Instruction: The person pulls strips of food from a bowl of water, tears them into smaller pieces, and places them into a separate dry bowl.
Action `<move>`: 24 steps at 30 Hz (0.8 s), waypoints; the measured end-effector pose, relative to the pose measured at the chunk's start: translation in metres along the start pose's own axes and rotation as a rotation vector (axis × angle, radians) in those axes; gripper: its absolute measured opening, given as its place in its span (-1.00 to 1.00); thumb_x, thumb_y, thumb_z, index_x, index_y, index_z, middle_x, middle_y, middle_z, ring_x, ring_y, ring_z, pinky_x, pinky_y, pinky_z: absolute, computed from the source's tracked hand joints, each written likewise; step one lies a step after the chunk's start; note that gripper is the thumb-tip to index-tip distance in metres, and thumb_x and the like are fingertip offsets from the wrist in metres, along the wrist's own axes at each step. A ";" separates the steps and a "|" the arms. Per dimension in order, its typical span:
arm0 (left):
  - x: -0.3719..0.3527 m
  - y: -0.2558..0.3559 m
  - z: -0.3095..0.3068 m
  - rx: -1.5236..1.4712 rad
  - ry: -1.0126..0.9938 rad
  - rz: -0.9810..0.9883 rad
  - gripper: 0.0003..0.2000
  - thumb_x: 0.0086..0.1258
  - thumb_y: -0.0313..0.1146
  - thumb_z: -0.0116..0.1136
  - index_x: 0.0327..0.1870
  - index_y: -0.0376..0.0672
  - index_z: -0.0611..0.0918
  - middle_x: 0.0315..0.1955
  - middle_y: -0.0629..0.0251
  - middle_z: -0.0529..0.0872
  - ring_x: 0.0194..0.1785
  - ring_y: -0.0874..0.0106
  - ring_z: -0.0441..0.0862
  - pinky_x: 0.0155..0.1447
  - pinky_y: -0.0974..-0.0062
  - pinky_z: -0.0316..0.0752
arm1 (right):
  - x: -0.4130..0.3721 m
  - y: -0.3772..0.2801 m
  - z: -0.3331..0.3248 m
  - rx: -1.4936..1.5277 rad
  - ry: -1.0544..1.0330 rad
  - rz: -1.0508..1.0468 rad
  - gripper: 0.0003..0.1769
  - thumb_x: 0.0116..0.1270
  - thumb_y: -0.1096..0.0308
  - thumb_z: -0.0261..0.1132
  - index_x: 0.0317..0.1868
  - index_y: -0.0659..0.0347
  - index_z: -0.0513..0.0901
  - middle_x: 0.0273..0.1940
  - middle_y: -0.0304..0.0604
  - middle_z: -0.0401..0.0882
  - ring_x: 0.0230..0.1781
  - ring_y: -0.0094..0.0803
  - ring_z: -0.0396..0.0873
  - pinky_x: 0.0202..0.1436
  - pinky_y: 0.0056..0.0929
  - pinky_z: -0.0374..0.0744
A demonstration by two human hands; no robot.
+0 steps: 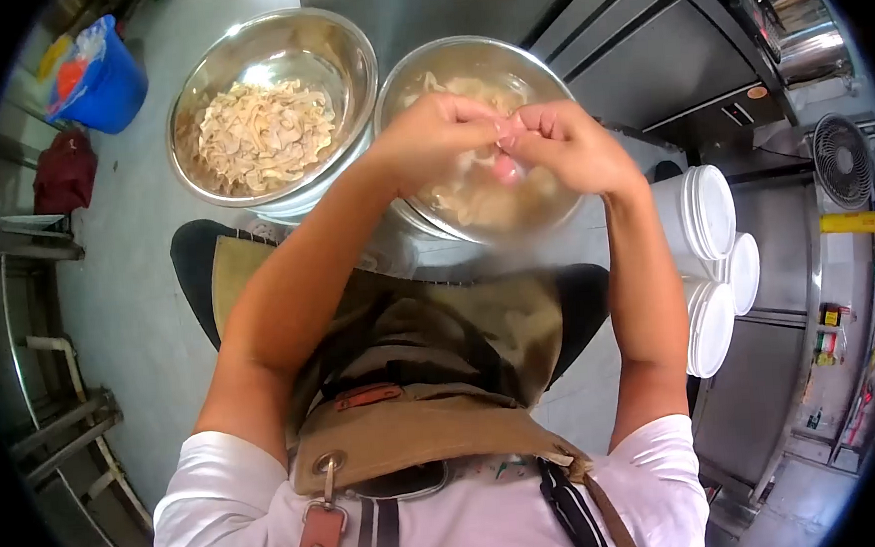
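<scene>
Over the right metal bowl (pixel 449 54), my left hand (pixel 434 138) and my right hand (pixel 570 145) meet at the fingertips. Both are closed in a pinch around a small pinkish piece (pixel 506 167), partly hidden by the fingers and blurred. Pale pieces in cloudy liquid (pixel 473 206) lie in that bowl below my hands. To the left, a second metal bowl (pixel 339 54) holds a heap of pale, curled strips (pixel 259 139).
A blue bucket (pixel 114 88) with bags in it stands at the upper left, near a dark red bag (pixel 63 176). White lidded tubs (pixel 704 212) are stacked at the right, by a metal cabinet (pixel 664 49). A fan (pixel 841 159) is at the far right.
</scene>
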State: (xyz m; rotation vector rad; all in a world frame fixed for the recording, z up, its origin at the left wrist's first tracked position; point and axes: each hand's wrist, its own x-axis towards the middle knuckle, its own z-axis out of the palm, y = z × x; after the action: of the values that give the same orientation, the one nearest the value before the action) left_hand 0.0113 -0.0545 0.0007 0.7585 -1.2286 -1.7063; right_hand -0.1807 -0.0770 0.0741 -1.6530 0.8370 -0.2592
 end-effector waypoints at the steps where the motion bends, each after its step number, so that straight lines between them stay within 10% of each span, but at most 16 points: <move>1: -0.005 0.003 -0.002 0.047 -0.030 -0.061 -0.77 0.34 -0.30 0.21 -0.20 -0.33 0.68 -0.29 0.23 0.72 -0.31 0.54 0.62 -0.24 0.62 0.50 | -0.001 -0.004 0.001 -0.040 -0.028 0.030 -0.79 0.42 0.37 0.19 -0.14 0.37 0.64 -0.33 -0.23 0.69 -0.36 -0.61 0.58 -0.24 -0.59 0.52; 5: -0.016 0.004 -0.004 0.262 0.037 -0.219 -0.77 0.28 -0.24 0.26 -0.31 -0.27 0.70 -0.49 0.36 0.69 -0.51 0.65 0.53 -0.51 0.68 0.35 | 0.003 0.006 0.000 -0.280 -0.061 0.052 -0.79 0.39 0.38 0.22 -0.17 0.39 0.66 -0.28 -0.15 0.70 -0.33 -0.52 0.62 -0.24 -0.54 0.58; 11: -0.026 -0.022 -0.002 -0.130 0.261 -0.175 -0.78 0.25 -0.20 0.25 -0.39 -0.19 0.67 -0.60 0.43 0.56 -0.61 0.67 0.40 -0.68 0.68 0.16 | -0.006 0.042 0.027 -0.128 0.544 -0.215 -0.80 0.31 0.38 0.30 -0.17 0.36 0.66 -0.28 -0.14 0.68 -0.28 -0.53 0.59 -0.19 -0.53 0.57; 24: -0.046 -0.020 0.024 0.051 0.340 -0.051 -0.81 0.27 -0.31 0.17 -0.33 -0.26 0.71 -0.46 0.33 0.64 -0.42 0.59 0.48 -0.40 0.56 0.36 | -0.006 0.044 0.072 -0.749 0.673 -0.452 -0.93 0.15 0.47 0.30 -0.38 0.30 0.63 -0.43 0.02 0.61 -0.43 -0.05 0.60 -0.34 -0.24 0.57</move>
State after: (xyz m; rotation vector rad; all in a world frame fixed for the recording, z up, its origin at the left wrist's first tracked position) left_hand 0.0047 -0.0006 -0.0110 1.0695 -1.0261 -1.5131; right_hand -0.1594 -0.0198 0.0155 -2.5177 1.1241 -0.9441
